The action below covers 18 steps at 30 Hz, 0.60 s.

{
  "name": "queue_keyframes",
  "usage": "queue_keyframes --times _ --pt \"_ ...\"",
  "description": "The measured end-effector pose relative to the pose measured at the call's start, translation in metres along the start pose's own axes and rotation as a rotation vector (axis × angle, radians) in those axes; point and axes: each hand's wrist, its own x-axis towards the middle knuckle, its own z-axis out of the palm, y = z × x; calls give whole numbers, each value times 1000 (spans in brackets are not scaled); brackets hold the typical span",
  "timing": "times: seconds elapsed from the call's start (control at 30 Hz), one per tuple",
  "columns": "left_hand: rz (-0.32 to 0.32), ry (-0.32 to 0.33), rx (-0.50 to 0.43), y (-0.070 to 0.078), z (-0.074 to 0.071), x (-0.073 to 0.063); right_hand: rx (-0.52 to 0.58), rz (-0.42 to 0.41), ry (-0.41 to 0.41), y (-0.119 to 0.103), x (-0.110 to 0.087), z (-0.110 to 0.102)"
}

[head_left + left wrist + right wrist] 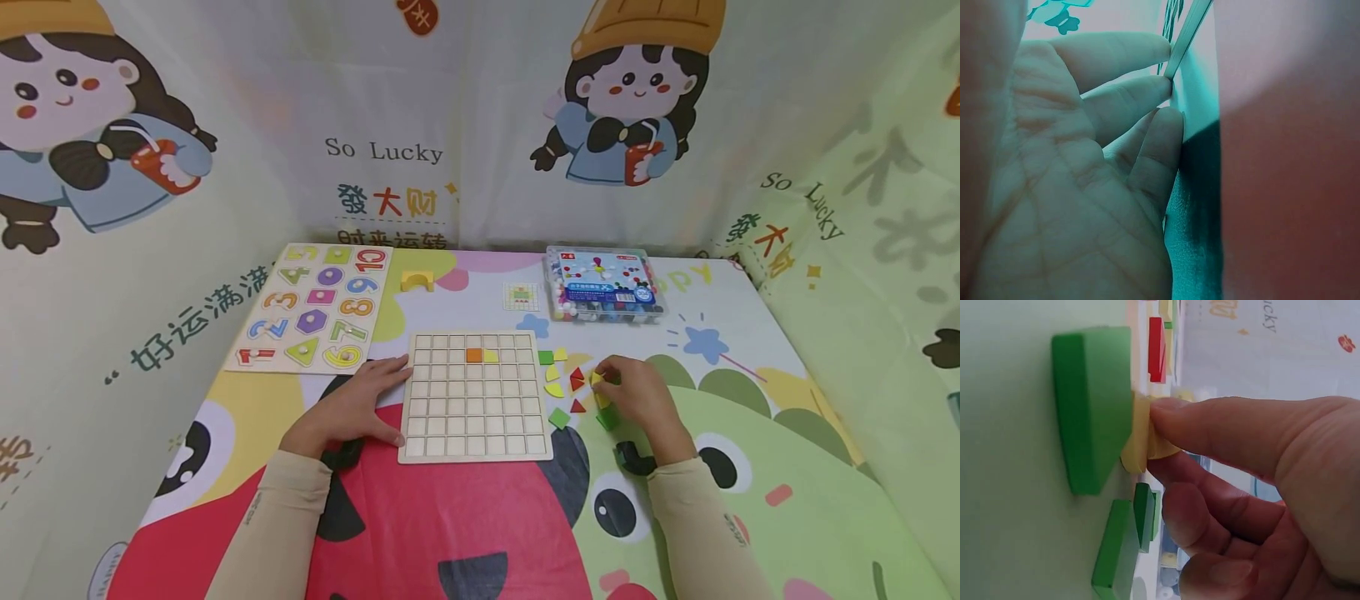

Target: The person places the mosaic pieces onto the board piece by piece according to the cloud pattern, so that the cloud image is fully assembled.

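Note:
A wooden grid board (457, 425) lies mid-table, with an orange square (474, 355) and a yellow piece (491, 356) in its upper cells. Against its left edge rests my left hand (356, 404), fingers fairly straight and thumb near the lower corner. Right of the board, my right hand (633, 387) pinches a yellow block with a curved edge (1161, 447) between thumb and index finger; its full outline is hidden. Another yellow block (1139, 434) lies directly beside it, and a green block (1094, 412) is close by.
Red triangles (577, 384), yellow curved pieces (553, 389) and green squares (558, 418) lie between board and right hand. Behind are a small pattern card (521, 297), a clear plastic box (606, 285) and a yellow arch block (417, 281). A wooden number puzzle (300, 325) lies back left.

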Motion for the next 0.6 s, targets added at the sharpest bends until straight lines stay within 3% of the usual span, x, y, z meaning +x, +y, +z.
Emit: queue_keyframes --times 0.3,0.47,0.6 --pt "-5 0 0 0 -1 1 49 -108 29 0 0 -2" --pt "-2 -2 0 0 -1 0 176 -185 45 -12 1 -4" --pt "2 -2 0 -1 -1 0 229 -230 -4 -30 6 -2"
